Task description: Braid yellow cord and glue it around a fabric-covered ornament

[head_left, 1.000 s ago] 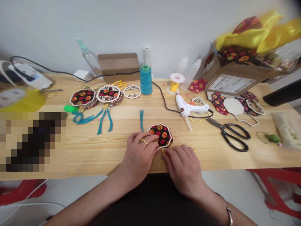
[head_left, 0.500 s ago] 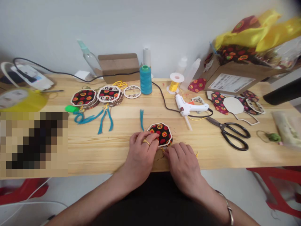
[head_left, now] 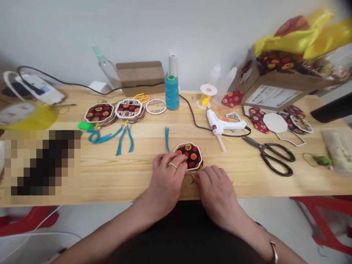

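A padded ornament (head_left: 193,156) of black floral fabric in a scalloped pale wooden frame lies near the table's front edge. My left hand (head_left: 168,176) is closed on its left side, covering that corner with the fingers. Just below the frame, a short yellow cord (head_left: 191,174) hangs from the ornament. My right hand (head_left: 216,183) pinches that cord at the lower right of the frame; the fingertips are partly hidden. A blue tassel (head_left: 167,139) lies on the table above my left hand.
Black-handled scissors (head_left: 271,156) and a white glue gun (head_left: 224,124) lie to the right. Finished-looking ornaments (head_left: 99,113) with blue tassels are stacked at left. Behind stand a blue thread cone (head_left: 172,93), a yellow cord spool (head_left: 206,98) and a cardboard box (head_left: 277,90) of fabric.
The whole view has shifted slightly, so everything sits a little further right. Both hands keep almost the same hold on the ornament and cord.
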Available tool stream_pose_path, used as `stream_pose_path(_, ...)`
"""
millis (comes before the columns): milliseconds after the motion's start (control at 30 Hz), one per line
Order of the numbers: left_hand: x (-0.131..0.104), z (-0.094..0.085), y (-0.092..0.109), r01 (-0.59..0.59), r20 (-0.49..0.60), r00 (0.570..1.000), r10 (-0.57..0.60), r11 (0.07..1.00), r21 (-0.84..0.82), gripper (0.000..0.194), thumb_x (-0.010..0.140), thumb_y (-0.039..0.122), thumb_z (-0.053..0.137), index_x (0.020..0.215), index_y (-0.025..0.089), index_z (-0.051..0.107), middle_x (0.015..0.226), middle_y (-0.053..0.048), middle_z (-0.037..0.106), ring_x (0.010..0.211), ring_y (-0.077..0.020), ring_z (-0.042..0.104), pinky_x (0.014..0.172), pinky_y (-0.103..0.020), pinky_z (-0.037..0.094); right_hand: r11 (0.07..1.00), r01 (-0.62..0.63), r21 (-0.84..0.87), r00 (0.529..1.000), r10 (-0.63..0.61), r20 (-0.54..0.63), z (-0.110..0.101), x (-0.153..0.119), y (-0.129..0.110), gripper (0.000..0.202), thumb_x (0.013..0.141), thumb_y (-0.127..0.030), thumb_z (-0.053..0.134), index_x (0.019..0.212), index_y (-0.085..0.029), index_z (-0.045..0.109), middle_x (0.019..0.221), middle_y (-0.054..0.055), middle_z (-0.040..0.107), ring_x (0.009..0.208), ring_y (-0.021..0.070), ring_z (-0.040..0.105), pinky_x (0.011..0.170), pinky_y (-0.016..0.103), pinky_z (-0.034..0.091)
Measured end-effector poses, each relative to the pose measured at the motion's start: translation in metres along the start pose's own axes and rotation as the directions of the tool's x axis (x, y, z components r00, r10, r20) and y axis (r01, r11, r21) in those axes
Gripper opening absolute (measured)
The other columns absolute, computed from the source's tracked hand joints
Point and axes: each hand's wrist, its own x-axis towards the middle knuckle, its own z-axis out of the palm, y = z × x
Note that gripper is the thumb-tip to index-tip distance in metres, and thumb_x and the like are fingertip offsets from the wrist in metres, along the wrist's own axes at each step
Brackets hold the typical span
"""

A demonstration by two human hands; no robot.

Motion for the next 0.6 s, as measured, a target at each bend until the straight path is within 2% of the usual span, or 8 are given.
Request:
stream_pose_path(367,-0.0005,0.0002,0.0003,0.002,-0.009,1.0,-0.002,1.0,0.004,0.018,0.078,0.007,0.049,0.088,0.016,0.061,0.108,-0.006,0.063,0.099,-0.0244,0.049,0.085,-0.044,0.037,1.0,-0.006,0.01,1.0,0.006,0.017,-0.0014,0.0001,0.0,0.021,0.086,-0.015,0.042,0.068,-0.016,0.054,0.064,0.006,0.052,0.064,0.0186,0.042,0.062,0.031,0.031)
stream_pose_path(600,0.0009,-0.0009,-0.0005,-0.006,-0.013,1.0,0.006,1.0,-0.018,0.018,0.081,0.009,0.046,0.087,0.017,0.062,0.106,-0.006,0.064,0.098,-0.0239,0.05,0.084,-0.043,0.037,0.991,-0.03,0.133,0.998,0.036,-0.046,-0.0012,-0.0018,0.0007,0.021,0.086,-0.017,0.044,0.068,-0.016,0.055,0.064,0.004,0.053,0.064,0.0166,0.044,0.063,0.03,0.033)
